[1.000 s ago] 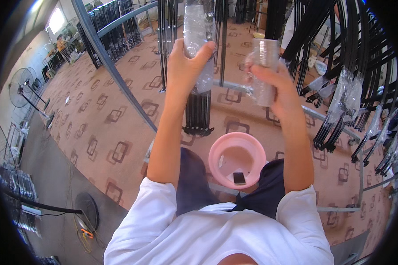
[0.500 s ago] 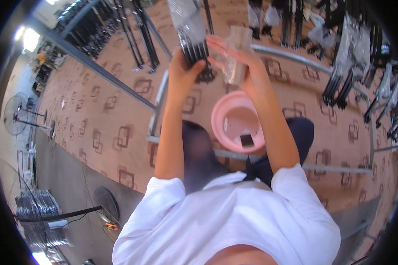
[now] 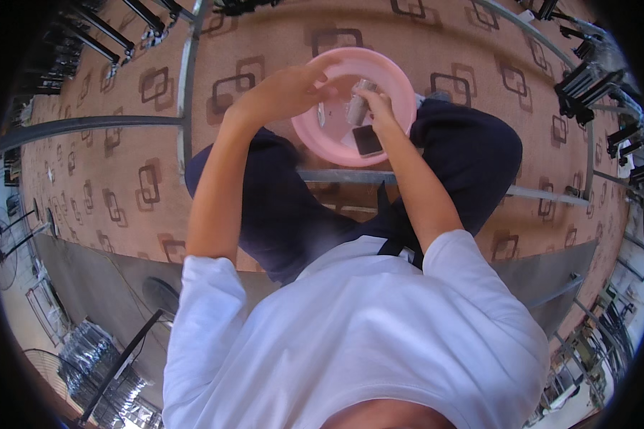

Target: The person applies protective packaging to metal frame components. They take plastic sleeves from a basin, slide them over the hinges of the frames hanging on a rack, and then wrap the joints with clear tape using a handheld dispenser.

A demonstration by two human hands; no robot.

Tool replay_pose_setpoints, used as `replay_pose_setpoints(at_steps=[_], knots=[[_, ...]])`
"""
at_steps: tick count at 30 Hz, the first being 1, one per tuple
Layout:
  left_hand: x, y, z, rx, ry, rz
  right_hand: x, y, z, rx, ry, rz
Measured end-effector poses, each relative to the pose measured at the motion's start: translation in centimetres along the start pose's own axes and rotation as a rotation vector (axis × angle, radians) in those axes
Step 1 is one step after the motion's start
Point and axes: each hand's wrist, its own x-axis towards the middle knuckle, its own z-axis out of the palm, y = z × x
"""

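Note:
In front of my knees is a round pink basin (image 3: 403, 75). My right hand (image 3: 379, 104) reaches into it, closed round a translucent, pale cylindrical roll (image 3: 357, 107). Over the basin's left rim hangs my left hand (image 3: 292, 89), fingers apart and holding nothing that I can see. Inside the basin, below the roll, lies a dark flat square piece (image 3: 367, 140) beside something whitish. A small shiny clear piece (image 3: 321, 114) is near the left inner wall. My fingers hide part of the roll.
Metal rails frame the area, one post (image 3: 187, 93) at left and a low bar (image 3: 343, 176) between my legs. Black tubular parts (image 3: 96, 36) hang at upper left, more (image 3: 583, 93) at right. A fan (image 3: 6, 247) stands far left, and wrapped bundles (image 3: 96, 365) lie lower left.
My left hand has let go of the plastic-wrapped bundle of black bars and come down to the basin. My right hand has lowered the roll into the basin. The view has tilted.

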Motion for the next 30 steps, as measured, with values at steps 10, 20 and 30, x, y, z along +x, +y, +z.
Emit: replay_pose_setpoints(at_steps=[10,20,30], knots=[[7.6,-4.7,3.1,0.279,-0.240,0.057,6.3,14.8,1.8,-0.920,0.111,-0.464],[6.2,-2.4,0.4,0.363,-0.064,0.022,6.8,17.3,2.9,-0.977,-0.048,-0.015],[5.4,-2.6,0.9,0.346,-0.028,0.008,9.0,26.8,0.6,-1.361,-0.172,0.073]])
